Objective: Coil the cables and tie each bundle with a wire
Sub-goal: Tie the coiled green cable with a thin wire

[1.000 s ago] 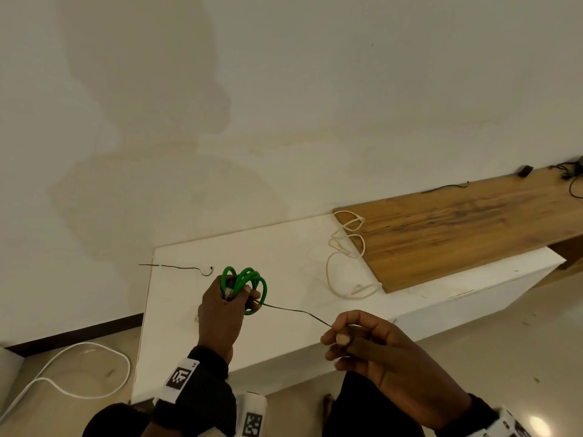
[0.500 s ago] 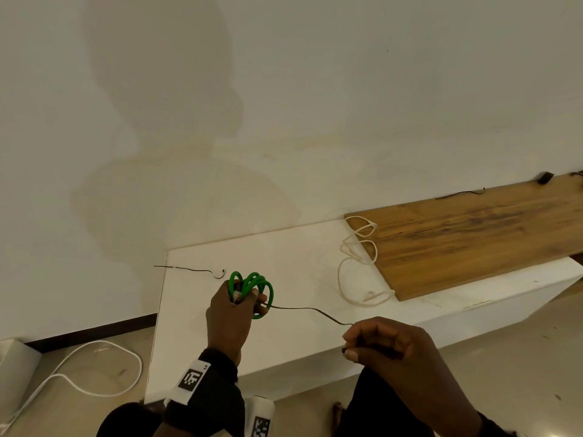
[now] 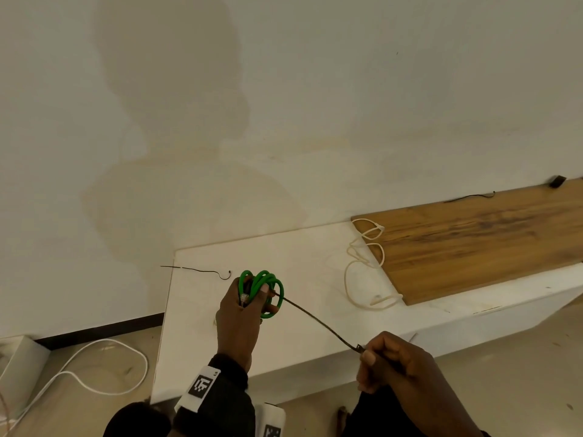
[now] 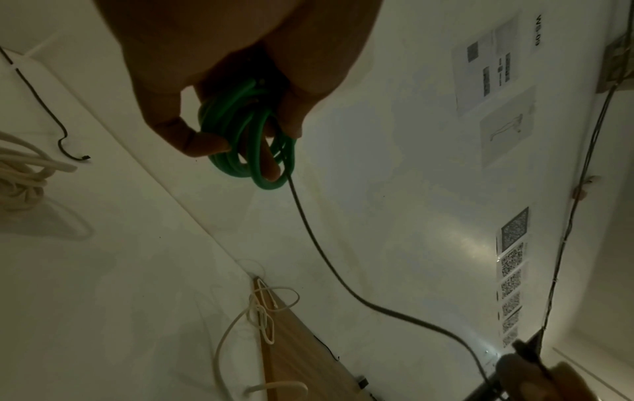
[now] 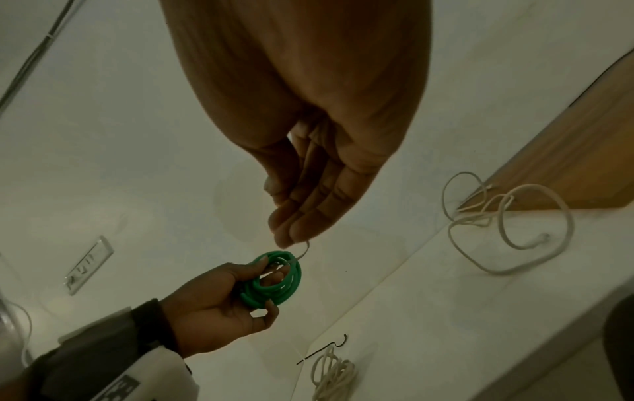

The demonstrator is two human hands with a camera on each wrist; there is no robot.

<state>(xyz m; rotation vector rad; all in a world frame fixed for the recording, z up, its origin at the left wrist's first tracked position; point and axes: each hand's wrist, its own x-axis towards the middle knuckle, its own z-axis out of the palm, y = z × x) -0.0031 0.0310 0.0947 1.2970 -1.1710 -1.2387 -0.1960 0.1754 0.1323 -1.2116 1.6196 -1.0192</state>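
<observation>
My left hand (image 3: 256,300) grips a small coil of green cable (image 3: 270,283) above the white bench (image 3: 315,257), its fingers curled round the loops. A thin dark wire (image 3: 318,323) runs from the coil down and right to my right hand (image 3: 368,355), which pinches its end between thumb and fingers. In the left wrist view the wire (image 4: 319,249) leaves the green coil (image 4: 247,141) and curves away. In the right wrist view my fingertips (image 5: 291,230) hold the wire just above the coil (image 5: 278,282).
A loose cream cable (image 3: 362,269) lies across the bench and the edge of a wooden board (image 3: 473,238). A second dark wire (image 3: 202,271) lies near the bench's left corner, beside a cream bundle (image 5: 332,374). A white cable (image 3: 94,367) loops on the floor.
My right hand has drawn the wire's end down and to the right, away from the coil, and the wire now runs straighter. The left hand keeps hold of the green coil.
</observation>
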